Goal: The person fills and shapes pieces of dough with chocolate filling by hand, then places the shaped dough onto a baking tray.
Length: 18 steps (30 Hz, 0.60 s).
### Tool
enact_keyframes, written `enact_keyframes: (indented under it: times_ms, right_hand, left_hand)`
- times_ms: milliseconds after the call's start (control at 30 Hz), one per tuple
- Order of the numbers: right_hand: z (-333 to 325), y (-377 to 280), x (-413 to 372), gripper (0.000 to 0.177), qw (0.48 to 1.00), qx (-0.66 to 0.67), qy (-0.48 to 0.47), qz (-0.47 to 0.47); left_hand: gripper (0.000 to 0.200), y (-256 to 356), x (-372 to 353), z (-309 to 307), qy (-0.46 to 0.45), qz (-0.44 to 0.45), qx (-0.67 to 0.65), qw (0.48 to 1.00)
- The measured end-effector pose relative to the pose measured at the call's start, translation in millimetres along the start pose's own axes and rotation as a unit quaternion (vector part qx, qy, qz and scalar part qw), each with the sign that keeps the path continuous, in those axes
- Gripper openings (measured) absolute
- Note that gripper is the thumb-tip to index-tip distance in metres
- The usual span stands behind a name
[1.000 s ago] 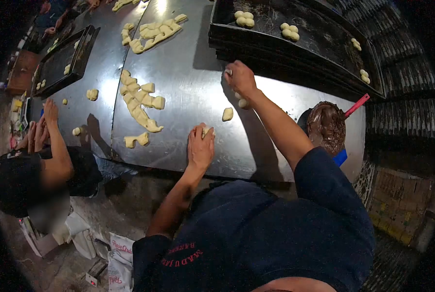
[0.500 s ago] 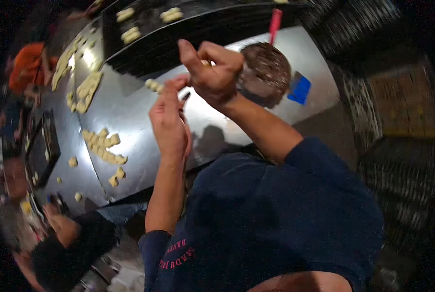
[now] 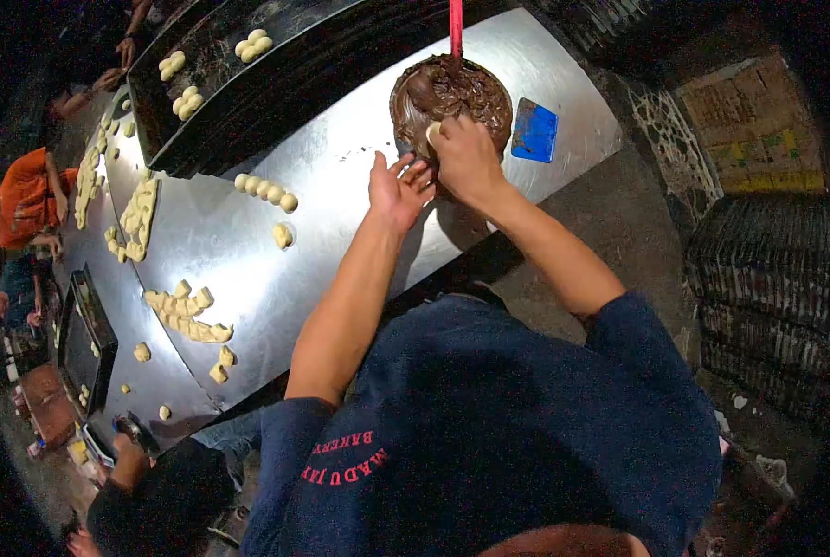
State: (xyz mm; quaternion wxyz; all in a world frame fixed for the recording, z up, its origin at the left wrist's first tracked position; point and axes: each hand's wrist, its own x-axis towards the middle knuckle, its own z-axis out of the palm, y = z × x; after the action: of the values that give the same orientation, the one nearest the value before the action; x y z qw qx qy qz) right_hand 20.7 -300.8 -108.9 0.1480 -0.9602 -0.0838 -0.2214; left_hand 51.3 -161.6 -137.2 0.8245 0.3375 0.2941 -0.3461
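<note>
My right hand (image 3: 469, 160) is closed on a small pale dough piece (image 3: 433, 132) over the near edge of a round container of brown paste (image 3: 433, 93). Just left of it, my left hand (image 3: 402, 192) is palm up, its fingers apart and slightly curled, with nothing in it. A red handle (image 3: 456, 28) sticks up from the paste. Right of the container lies a blue scraper (image 3: 534, 131). Left of my hands, a row of dough balls (image 3: 266, 190) and a single dough piece (image 3: 282, 235) rest on the metal table (image 3: 331, 200).
A dark tray (image 3: 238, 111) at the upper left holds clusters of dough balls. Cut dough strips (image 3: 187, 314) lie on the table's left part. Another dark tray (image 3: 90, 334) stands farther left. A person in orange (image 3: 27, 200) and one in black (image 3: 169, 492) are at the left.
My right hand has moved down to the paste and now holds a dough piece there. My left hand has moved right and opened, palm up. The view has shifted.
</note>
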Motion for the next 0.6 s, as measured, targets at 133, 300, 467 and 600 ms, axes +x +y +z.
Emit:
enact_keyframes:
  times_ms: [133, 300, 467, 600]
  right_hand:
    - [9.5, -7.5, -7.9, 0.018, 0.998, -0.049, -0.008, -0.024]
    - [-25.4, 0.4, 9.2, 0.016, 0.732, 0.542, -0.28, 0.303]
    - [-39.2, -35.1, 44.1, 0.022, 0.648, 0.631, -0.332, 0.268]
    - [-60.0, -79.4, 71.5, 0.01, 0.978, 0.179, 0.08, -0.067]
  left_hand:
    - [0.064, 0.5, 8.7, 2.6, 0.047, 0.028, -0.023, 0.998]
    - [0.064, 26.2, -38.6, 8.1, -0.016, 0.096, 0.178, 0.979]
    - [0.055, 68.3, -124.3, 0.9, -0.069, 0.156, 0.157, 0.973]
    - [0.035, 70.4, -146.6, -5.1, 0.022, 0.228, 0.041, 0.972]
